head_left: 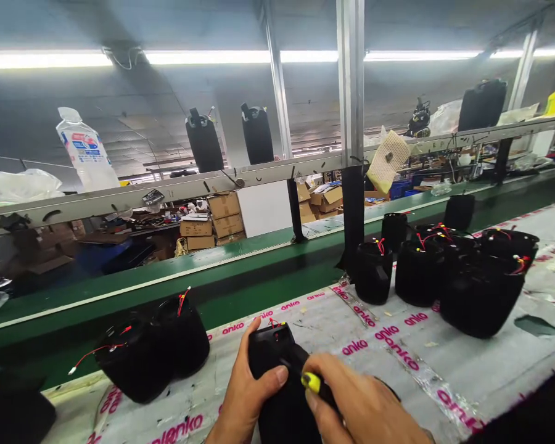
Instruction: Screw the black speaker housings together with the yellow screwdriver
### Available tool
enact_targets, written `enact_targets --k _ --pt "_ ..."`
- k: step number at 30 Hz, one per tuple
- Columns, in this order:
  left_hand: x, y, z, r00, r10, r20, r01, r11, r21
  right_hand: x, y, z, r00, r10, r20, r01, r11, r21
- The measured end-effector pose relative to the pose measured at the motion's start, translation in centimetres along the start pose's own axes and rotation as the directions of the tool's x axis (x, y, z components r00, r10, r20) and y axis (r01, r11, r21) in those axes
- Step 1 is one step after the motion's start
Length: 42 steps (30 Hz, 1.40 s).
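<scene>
My left hand (254,382) is wrapped round a black housing (282,407), with the thumb across its near face. Thin red wires with small connectors stick out at the top of this housing. A black hand tool with a yellow part (312,382) sits in my closed right hand (356,394), its dark front end against or just over the upper right of the housing. The exact kind of tool cannot be made out, and its tip is hard to see. Left of my hands stand two similar black housings (185,339), red wires rising from them.
Several more black housings (420,277) stand grouped at the right on the sheet printed with pink lettering (351,327). Behind runs a green conveyor belt (240,277). Above it, a metal shelf (166,197) carries a plastic bottle (86,148) and black housings (258,135); an upright post (351,92) stands beyond.
</scene>
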State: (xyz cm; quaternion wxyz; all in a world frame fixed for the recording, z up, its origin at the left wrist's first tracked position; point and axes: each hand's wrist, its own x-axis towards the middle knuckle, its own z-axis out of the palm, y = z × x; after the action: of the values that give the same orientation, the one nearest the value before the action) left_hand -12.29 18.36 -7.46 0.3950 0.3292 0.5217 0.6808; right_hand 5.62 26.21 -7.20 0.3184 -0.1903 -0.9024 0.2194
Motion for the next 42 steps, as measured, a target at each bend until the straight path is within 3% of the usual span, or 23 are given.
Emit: enact_targets --k 4,9,18,27,33,36,42 --pt "0.1 -0.2 -0.3 1.000 0.003 0.019 -0.003 1.000 0.022 -0.1 1.6 2.0 0.987 -0.153 -0.040 0.142 0.967 -0.211" --pt "-0.1 -0.2 -0.1 0.997 0.043 0.066 -0.041 0.999 -0.027 0.7 1.7 1.2 0.977 -0.198 -0.073 0.165 0.931 -0.326" --pt "-0.5 0.3 0.4 0.993 0.116 -0.025 -0.113 0.989 0.092 0.8 0.2 1.3 0.957 -0.274 -0.098 0.208 0.881 -0.425" --pt "-0.5 0.2 0.7 0.966 0.220 -0.136 -0.184 0.954 0.235 0.6 0.1 1.8 0.968 -0.244 -0.060 0.188 0.863 -0.468" --pt "-0.3 -0.6 0.8 0.920 0.314 -0.235 -0.196 0.887 0.417 0.0 0.2 3.2 0.967 -0.226 -0.121 0.124 0.827 -0.548" --pt "-0.2 -1.0 1.1 0.901 0.353 -0.252 -0.197 0.851 0.487 -0.2 0.1 3.4 0.973 -0.189 -0.134 0.071 0.794 -0.604" --pt "-0.4 -0.7 2.2 0.888 0.376 -0.263 -0.187 0.820 0.540 0.0 0.0 3.2 0.972 -0.206 -0.114 0.097 0.791 -0.604"
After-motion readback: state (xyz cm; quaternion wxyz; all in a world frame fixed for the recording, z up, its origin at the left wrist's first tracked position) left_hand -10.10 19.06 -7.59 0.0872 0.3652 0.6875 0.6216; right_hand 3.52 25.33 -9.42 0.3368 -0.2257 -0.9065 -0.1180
